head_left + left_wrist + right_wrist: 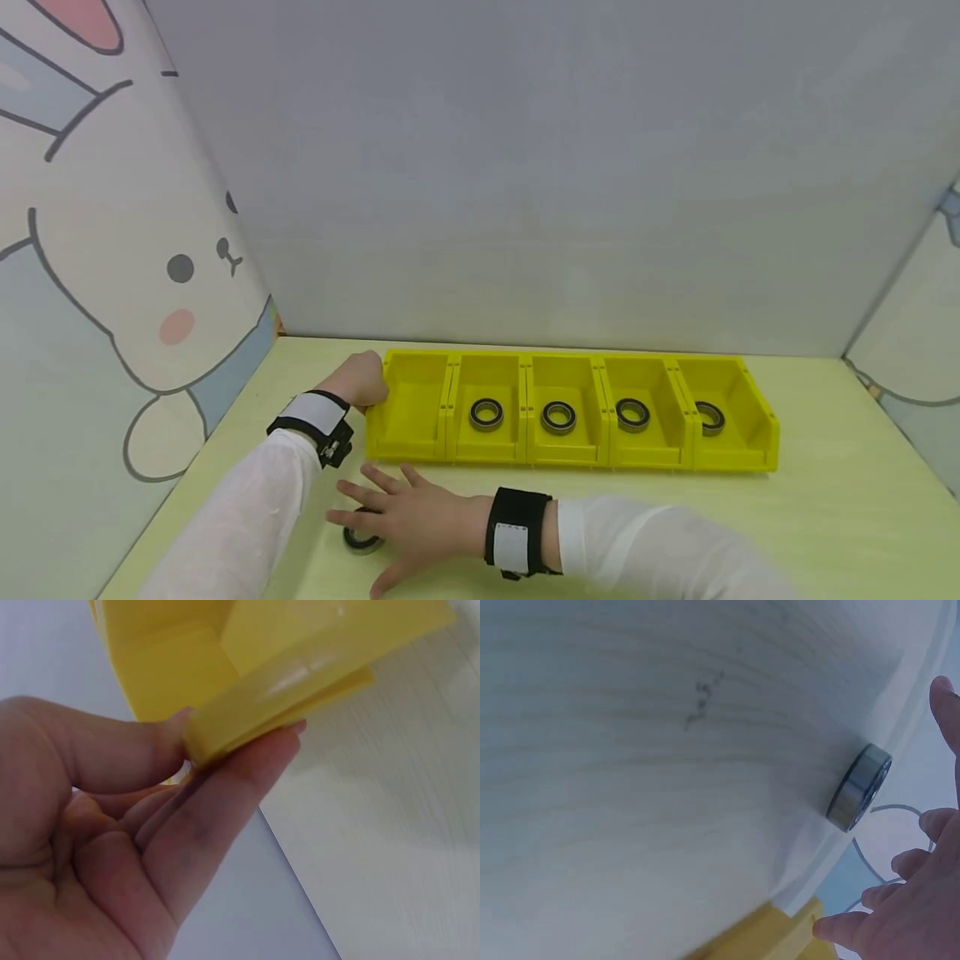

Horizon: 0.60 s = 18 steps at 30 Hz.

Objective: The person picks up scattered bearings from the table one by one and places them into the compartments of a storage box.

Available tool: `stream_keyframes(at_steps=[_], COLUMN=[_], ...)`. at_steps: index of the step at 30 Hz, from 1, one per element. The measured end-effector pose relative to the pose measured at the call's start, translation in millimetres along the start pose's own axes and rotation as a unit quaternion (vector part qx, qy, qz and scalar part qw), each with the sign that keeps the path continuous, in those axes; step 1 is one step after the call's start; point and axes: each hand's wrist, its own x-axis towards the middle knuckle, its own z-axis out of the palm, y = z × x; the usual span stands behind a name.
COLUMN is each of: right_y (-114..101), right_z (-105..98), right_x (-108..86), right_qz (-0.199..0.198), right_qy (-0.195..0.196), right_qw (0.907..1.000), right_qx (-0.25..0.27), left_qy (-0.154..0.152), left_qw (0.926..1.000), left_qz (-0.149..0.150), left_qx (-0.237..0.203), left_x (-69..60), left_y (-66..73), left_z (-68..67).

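Note:
My left hand [363,379] pinches the left side wall of a yellow bin row [566,454]; in the left wrist view the thumb and fingers [240,776] grip the yellow rim [262,690]. A ball bearing [362,543] lies on the table in front of the leftmost compartment. Over it spreads my right hand [423,517], fingers straight and apart, hiding part of the ring in the head view. From the right wrist, the bearing [860,787] appears apart from the fingers [840,930]. The leftmost compartment holds no bearing.
The other compartments each hold one bearing, such as this bearing [487,414] and another bearing [708,418]. Behind the bins rises a grey wall [525,183]. A side wall [112,250] with a cartoon rabbit stands at the left of the pale table [825,500].

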Motion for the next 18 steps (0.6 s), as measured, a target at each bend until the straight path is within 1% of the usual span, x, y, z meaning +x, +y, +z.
stream_keyframes(at_steps=[3, 6, 10, 14, 18], right_y=[-5, -7, -8, -7, -4], right_z=[7, 14, 21, 22, 22], right_x=[5.4, 9.7, 13.6, 15.9, 17.9], right_qz=[-0.002, -0.007, -0.012, -0.014, -0.035], right_qy=[-0.023, -0.031, -0.027, -0.034, -0.03], right_qw=[0.9997, 0.9995, 0.9995, 0.9992, 0.9986], right_qx=[0.001, -0.003, -0.012, -0.015, -0.025], left_qy=[-0.004, -0.006, -0.006, -0.008, -0.008], left_qw=[1.0, 1.0, 1.0, 0.9999, 0.9999], left_qz=[-0.005, -0.005, -0.006, -0.009, -0.014], left_qx=[-0.004, 0.001, 0.004, 0.002, 0.001], left_x=[-0.8, -0.7, 0.9, 3.1, 5.2], left_y=[0.1, 0.0, 0.1, -1.2, -3.5], left_z=[0.0, -0.4, -1.3, -1.4, -1.0])
